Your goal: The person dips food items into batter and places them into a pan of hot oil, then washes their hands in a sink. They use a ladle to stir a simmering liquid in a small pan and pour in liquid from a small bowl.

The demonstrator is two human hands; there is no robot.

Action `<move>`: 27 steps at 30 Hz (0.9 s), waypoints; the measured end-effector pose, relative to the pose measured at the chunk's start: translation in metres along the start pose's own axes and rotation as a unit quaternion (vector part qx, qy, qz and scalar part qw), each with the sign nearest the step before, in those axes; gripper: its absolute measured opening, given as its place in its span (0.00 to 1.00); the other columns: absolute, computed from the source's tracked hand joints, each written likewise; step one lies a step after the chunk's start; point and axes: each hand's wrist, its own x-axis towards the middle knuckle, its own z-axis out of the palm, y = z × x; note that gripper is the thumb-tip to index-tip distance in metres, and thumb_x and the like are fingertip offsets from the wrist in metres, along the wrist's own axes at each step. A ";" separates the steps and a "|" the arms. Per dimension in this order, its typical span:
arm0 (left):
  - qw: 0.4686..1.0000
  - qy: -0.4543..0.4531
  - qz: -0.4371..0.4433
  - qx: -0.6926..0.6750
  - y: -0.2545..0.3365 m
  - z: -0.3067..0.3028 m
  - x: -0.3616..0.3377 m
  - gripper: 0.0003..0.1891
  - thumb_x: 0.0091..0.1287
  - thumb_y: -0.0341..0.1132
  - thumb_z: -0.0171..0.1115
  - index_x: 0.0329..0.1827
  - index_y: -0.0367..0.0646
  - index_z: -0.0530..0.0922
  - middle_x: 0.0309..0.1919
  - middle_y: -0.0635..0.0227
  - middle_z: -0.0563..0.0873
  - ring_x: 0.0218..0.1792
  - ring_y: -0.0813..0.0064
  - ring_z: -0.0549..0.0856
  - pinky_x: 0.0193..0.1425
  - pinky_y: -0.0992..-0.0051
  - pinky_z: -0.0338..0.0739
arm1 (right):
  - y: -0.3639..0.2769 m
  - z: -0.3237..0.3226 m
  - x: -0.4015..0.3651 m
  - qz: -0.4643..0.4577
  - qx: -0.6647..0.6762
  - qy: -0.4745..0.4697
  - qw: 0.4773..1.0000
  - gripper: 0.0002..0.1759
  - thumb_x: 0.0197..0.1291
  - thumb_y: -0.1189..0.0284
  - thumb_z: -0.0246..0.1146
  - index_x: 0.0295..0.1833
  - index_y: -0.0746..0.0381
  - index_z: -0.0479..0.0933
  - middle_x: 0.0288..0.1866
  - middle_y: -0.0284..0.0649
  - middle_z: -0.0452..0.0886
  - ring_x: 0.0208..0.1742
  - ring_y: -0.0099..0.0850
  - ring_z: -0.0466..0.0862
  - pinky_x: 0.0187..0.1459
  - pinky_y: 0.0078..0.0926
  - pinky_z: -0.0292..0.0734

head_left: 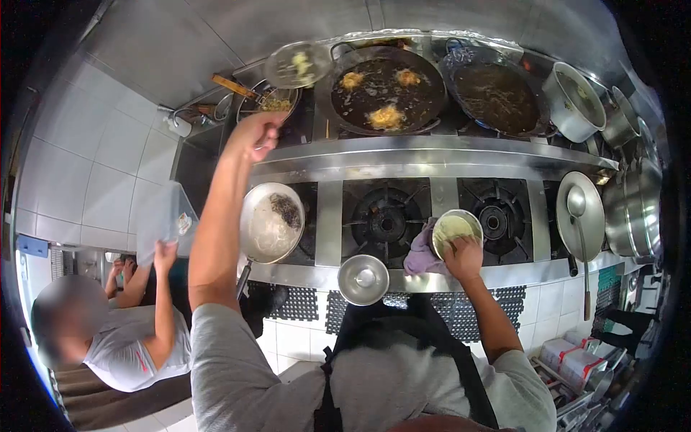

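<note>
The person wears a grey short-sleeved T-shirt (237, 374) whose sleeves end above the elbows. Over it lies a black apron (403, 335) with broad dark straps running toward the shoulders. The left hand (253, 135) and right hand (465, 259) are bare.

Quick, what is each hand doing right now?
Left hand: closed, apparently gripping the handle of the round metal skimmer.
Right hand: holding the small round metal bowl of pale shredded food.

Middle burner (386, 219) bare, open from above. Pan (271, 222) crowds its left; bowl (455, 230) and cloth (419, 255) crowd its right. Small lid (363, 279) sits on front ledge (522, 273) below. Rear wok (381, 90) full: oil, fritters.
</note>
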 end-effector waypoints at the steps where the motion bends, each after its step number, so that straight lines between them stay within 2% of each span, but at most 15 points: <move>1: 0.996 0.074 -0.018 0.050 -0.001 -0.028 0.003 0.12 0.75 0.29 0.52 0.57 0.35 0.77 0.24 0.81 0.75 0.18 0.90 0.67 0.16 0.85 0.57 | 0.001 0.002 0.000 0.000 -0.005 -0.013 1.000 0.12 0.54 0.64 0.65 0.35 0.62 0.84 0.37 0.48 0.84 0.44 0.50 0.82 0.54 0.49 0.73; 2: 0.994 0.082 -0.037 0.061 -0.008 -0.067 0.018 0.12 0.76 0.30 0.51 0.56 0.35 0.78 0.25 0.82 0.76 0.18 0.90 0.68 0.17 0.86 0.58 | 0.002 0.005 0.001 0.001 -0.010 -0.025 1.000 0.11 0.55 0.64 0.65 0.35 0.61 0.84 0.37 0.47 0.84 0.44 0.50 0.82 0.54 0.48 0.73; 8: 0.993 0.094 -0.065 -0.019 -0.035 -0.155 0.032 0.13 0.76 0.32 0.52 0.58 0.36 0.77 0.25 0.81 0.78 0.19 0.90 0.70 0.17 0.88 0.60 | -0.009 0.010 0.005 -0.002 -0.006 -0.036 0.999 0.10 0.55 0.64 0.67 0.35 0.61 0.84 0.37 0.47 0.84 0.44 0.50 0.82 0.53 0.48 0.72; 10: 0.995 0.053 -0.084 -0.014 -0.043 -0.178 0.047 0.14 0.77 0.32 0.52 0.60 0.36 0.77 0.27 0.79 0.82 0.18 0.90 0.70 0.16 0.89 0.60 | -0.012 0.010 0.005 -0.004 -0.024 -0.030 0.999 0.11 0.56 0.64 0.66 0.35 0.61 0.84 0.37 0.48 0.84 0.44 0.51 0.81 0.53 0.48 0.72; 11: 0.991 0.008 -0.122 -0.056 -0.050 -0.203 0.057 0.18 0.74 0.38 0.57 0.63 0.41 0.77 0.35 0.78 0.87 0.21 0.89 0.74 0.18 0.88 0.64 | -0.014 0.007 0.007 -0.007 -0.020 -0.042 0.999 0.11 0.58 0.64 0.65 0.35 0.61 0.84 0.37 0.48 0.84 0.44 0.51 0.81 0.53 0.47 0.73; 12: 0.975 -0.071 -0.144 -0.153 -0.061 -0.231 0.069 0.20 0.74 0.41 0.56 0.63 0.39 0.77 0.44 0.71 0.90 0.23 0.85 0.79 0.20 0.87 0.70 | -0.015 0.007 0.007 0.008 -0.032 -0.042 0.999 0.11 0.58 0.64 0.65 0.35 0.61 0.84 0.37 0.48 0.84 0.44 0.51 0.81 0.53 0.47 0.73; 16: 0.936 -0.168 -0.109 -0.288 -0.098 -0.307 0.109 0.26 0.74 0.43 0.51 0.68 0.33 0.72 0.55 0.57 0.88 0.35 0.67 0.88 0.27 0.79 0.81 | -0.019 0.007 0.011 0.003 -0.021 -0.052 0.998 0.12 0.60 0.63 0.64 0.35 0.61 0.83 0.38 0.48 0.84 0.45 0.50 0.81 0.54 0.47 0.72; 17: 0.936 -0.145 -0.083 -0.309 -0.103 -0.322 0.117 0.28 0.74 0.43 0.51 0.71 0.32 0.70 0.58 0.53 0.86 0.40 0.62 0.89 0.29 0.77 0.82 | -0.018 0.009 0.010 0.004 -0.041 -0.053 0.998 0.12 0.60 0.62 0.64 0.35 0.61 0.83 0.38 0.47 0.84 0.45 0.50 0.81 0.54 0.47 0.72; 18: 0.916 -0.174 -0.035 -0.361 -0.101 -0.325 0.117 0.29 0.75 0.44 0.47 0.72 0.31 0.68 0.61 0.49 0.83 0.44 0.61 0.89 0.36 0.74 0.84 | -0.015 0.012 0.009 0.005 -0.059 -0.055 0.997 0.13 0.60 0.62 0.64 0.35 0.61 0.83 0.38 0.47 0.84 0.44 0.50 0.82 0.54 0.47 0.73; 20: 0.841 -0.163 0.033 -0.515 -0.101 -0.355 0.143 0.31 0.80 0.48 0.39 0.77 0.34 0.62 0.70 0.50 0.76 0.59 0.55 0.85 0.48 0.67 0.83 | -0.013 0.014 0.007 0.003 -0.063 -0.056 0.996 0.14 0.59 0.60 0.65 0.36 0.61 0.84 0.38 0.47 0.84 0.44 0.51 0.82 0.53 0.48 0.73; 22: 0.856 0.027 0.159 -0.492 -0.071 -0.311 0.119 0.33 0.82 0.53 0.33 0.82 0.41 0.51 0.80 0.58 0.63 0.72 0.50 0.74 0.58 0.60 0.79 | -0.014 0.016 0.007 0.020 -0.068 -0.072 0.995 0.15 0.59 0.59 0.65 0.36 0.61 0.84 0.38 0.48 0.84 0.45 0.52 0.82 0.52 0.48 0.74; 23: 0.866 -0.039 0.172 -0.468 -0.069 -0.325 0.127 0.35 0.81 0.58 0.30 0.85 0.52 0.40 0.84 0.68 0.49 0.78 0.44 0.63 0.63 0.54 0.76 | -0.016 0.016 0.007 0.027 -0.074 -0.070 0.994 0.16 0.59 0.59 0.65 0.36 0.62 0.84 0.37 0.49 0.83 0.45 0.53 0.82 0.51 0.48 0.76; 24: 0.885 -0.019 0.180 -0.429 -0.061 -0.319 0.121 0.34 0.81 0.58 0.31 0.85 0.58 0.37 0.85 0.71 0.44 0.77 0.38 0.62 0.68 0.48 0.72 | -0.021 0.015 0.008 0.017 -0.071 -0.053 0.996 0.16 0.60 0.59 0.65 0.35 0.62 0.84 0.36 0.50 0.83 0.44 0.52 0.82 0.50 0.47 0.76; 25: 0.888 0.001 0.187 -0.419 -0.049 -0.295 0.099 0.34 0.81 0.57 0.33 0.85 0.60 0.37 0.85 0.69 0.44 0.78 0.37 0.59 0.74 0.44 0.65 | -0.017 0.019 0.007 0.008 -0.067 -0.052 0.996 0.15 0.60 0.60 0.65 0.35 0.62 0.84 0.35 0.49 0.83 0.44 0.52 0.82 0.49 0.46 0.76; 27: 0.915 -0.054 0.192 -0.350 -0.031 -0.270 0.063 0.35 0.80 0.58 0.37 0.85 0.56 0.42 0.84 0.58 0.44 0.79 0.36 0.55 0.78 0.42 0.56 | -0.015 0.021 0.006 0.024 -0.056 -0.076 0.995 0.15 0.61 0.61 0.65 0.35 0.62 0.84 0.35 0.49 0.84 0.44 0.51 0.83 0.48 0.45 0.76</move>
